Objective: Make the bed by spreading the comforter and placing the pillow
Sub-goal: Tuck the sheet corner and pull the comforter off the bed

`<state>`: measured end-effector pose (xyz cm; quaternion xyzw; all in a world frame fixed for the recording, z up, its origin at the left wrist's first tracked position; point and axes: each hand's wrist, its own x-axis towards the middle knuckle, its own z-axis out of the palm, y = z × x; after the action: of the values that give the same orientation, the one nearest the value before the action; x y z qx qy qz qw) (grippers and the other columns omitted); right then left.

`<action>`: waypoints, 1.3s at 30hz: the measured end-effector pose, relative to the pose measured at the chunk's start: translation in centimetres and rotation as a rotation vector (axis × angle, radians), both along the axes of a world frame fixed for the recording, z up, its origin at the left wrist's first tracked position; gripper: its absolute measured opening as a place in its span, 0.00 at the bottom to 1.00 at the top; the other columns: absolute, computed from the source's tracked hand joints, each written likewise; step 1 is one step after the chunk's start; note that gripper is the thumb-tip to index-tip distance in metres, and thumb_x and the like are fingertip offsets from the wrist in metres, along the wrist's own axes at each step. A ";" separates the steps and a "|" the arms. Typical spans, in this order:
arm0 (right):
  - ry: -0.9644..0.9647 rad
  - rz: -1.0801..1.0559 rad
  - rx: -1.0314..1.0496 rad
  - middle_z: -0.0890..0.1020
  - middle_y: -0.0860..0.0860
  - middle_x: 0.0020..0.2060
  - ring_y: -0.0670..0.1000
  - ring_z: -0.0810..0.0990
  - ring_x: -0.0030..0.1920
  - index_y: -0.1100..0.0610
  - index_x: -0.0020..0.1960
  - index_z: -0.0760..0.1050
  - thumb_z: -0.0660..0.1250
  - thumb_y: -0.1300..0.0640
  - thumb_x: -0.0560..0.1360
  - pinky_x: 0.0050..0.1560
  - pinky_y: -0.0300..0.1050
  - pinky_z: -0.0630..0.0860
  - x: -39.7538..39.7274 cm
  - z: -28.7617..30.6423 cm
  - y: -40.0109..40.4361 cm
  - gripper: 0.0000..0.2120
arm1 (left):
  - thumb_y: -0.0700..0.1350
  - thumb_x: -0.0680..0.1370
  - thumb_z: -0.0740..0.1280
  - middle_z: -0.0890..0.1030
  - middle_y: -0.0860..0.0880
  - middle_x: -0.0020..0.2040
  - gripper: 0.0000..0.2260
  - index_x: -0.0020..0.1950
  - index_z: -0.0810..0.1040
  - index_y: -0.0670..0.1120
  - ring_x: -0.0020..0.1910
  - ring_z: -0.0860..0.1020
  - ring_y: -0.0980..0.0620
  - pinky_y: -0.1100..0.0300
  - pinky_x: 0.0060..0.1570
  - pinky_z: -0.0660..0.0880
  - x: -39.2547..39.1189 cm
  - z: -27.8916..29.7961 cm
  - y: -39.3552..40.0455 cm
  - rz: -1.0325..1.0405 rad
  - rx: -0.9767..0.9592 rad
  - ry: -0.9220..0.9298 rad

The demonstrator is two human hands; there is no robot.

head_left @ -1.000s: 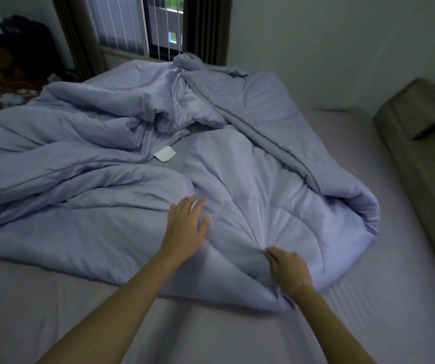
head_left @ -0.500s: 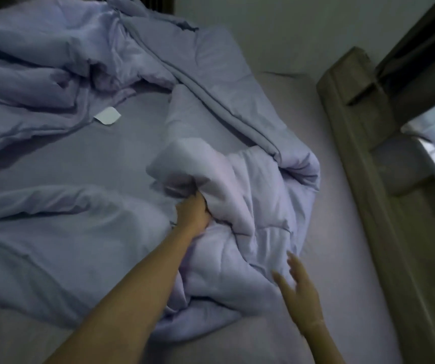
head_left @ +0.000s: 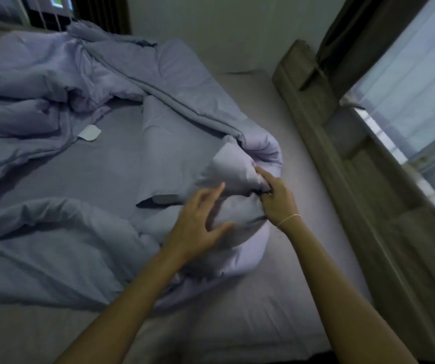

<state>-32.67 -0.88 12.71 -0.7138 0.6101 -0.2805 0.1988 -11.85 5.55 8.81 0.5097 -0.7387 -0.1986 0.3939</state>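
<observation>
Head view: right hand [head_left: 276, 198] pinching a comforter [head_left: 137, 164] corner near headboard [head_left: 324, 122]; left hand [head_left: 200, 227] fingers spread, resting on fabric just beside. Comforter bulk lies bunched to left, so spreading prob. runs that way.

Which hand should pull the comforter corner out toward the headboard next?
Right. The right hand is already pinching the comforter fold and is nearer the headboard. The left hand is open, fingers spread over the bunched part, gripping nothing.
</observation>
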 end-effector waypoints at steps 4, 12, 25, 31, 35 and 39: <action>0.135 -0.173 0.038 0.78 0.61 0.42 0.62 0.78 0.43 0.51 0.63 0.76 0.50 0.55 0.69 0.45 0.42 0.69 -10.0 0.1 3.8 0.27 | 0.79 0.62 0.48 0.55 0.45 0.77 0.48 0.76 0.48 0.56 0.75 0.56 0.43 0.37 0.70 0.55 -2.2 -0.5 -0.6 0.028 0.147 -0.438; -0.017 -0.719 0.325 0.82 0.60 0.45 0.60 0.81 0.48 0.64 0.56 0.80 0.63 0.68 0.75 0.46 0.46 0.73 -32.1 -0.5 18.3 0.12 | 0.63 0.74 0.61 0.71 0.45 0.66 0.33 0.75 0.56 0.52 0.69 0.65 0.44 0.35 0.67 0.55 -14.8 -5.1 1.4 -0.335 0.290 -0.873; -0.394 -1.108 0.556 0.80 0.58 0.54 0.57 0.78 0.51 0.58 0.64 0.73 0.69 0.56 0.73 0.52 0.56 0.79 -41.4 -15.6 27.3 0.20 | 0.61 0.77 0.59 0.59 0.44 0.75 0.30 0.75 0.57 0.50 0.73 0.59 0.43 0.44 0.68 0.60 -29.0 -12.2 1.8 -0.370 0.488 -0.889; 0.086 -0.780 0.047 0.61 0.60 0.73 0.62 0.63 0.71 0.51 0.74 0.59 0.71 0.49 0.71 0.67 0.54 0.66 -37.1 -15.7 21.6 0.36 | 0.68 0.71 0.58 0.79 0.48 0.62 0.28 0.66 0.68 0.55 0.61 0.76 0.47 0.54 0.57 0.69 -29.5 -15.6 4.2 -0.508 0.562 -0.967; 0.406 -0.368 0.417 0.41 0.50 0.77 0.60 0.39 0.76 0.39 0.75 0.45 0.65 0.40 0.73 0.67 0.73 0.47 -37.8 -17.1 18.4 0.39 | 0.67 0.71 0.62 0.73 0.49 0.68 0.34 0.72 0.66 0.51 0.67 0.71 0.50 0.62 0.62 0.66 -30.9 -15.0 9.6 -0.884 1.031 -0.924; 0.607 -0.316 0.834 0.49 0.51 0.77 0.60 0.44 0.76 0.47 0.72 0.60 0.58 0.47 0.77 0.68 0.72 0.47 -40.9 -20.2 20.0 0.24 | 0.52 0.73 0.66 0.78 0.48 0.57 0.21 0.66 0.73 0.53 0.50 0.76 0.52 0.62 0.49 0.72 -32.7 -14.6 10.6 -0.958 1.355 -0.829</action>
<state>-73.52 19.14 -7.47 -0.5228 0.7998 0.1781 0.2353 -44.51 16.16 -5.78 0.3019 -0.6784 -0.5314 -0.4078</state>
